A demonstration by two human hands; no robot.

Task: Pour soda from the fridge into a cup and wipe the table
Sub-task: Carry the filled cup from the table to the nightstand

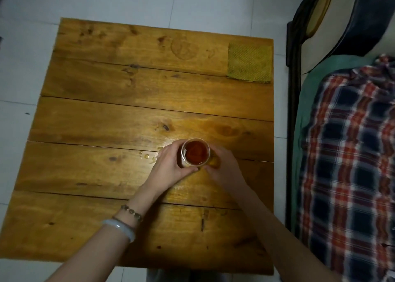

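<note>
White-tiled floor surrounds the yellow-brown plank table (pixel 106 111); near its middle stands the clear thin-walled plastic cup (pixel 195 153), holding red-brown soda; your left hand (pixel 171 164) and right hand (pixel 222 166) both curl round its sides. Judged light but soft-walled; grip low and gently (a squeeze would likely slop it). Spilled droplets (pixel 147 155) lie just left; the yellow-green waffle cloth (pixel 249 62) sits at the far right corner.

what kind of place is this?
Likely a home, maybe a bedroom: wooden plank table on a tiled floor, plaid cloth on what looks like a bed alongside, and a filled cup.
</note>
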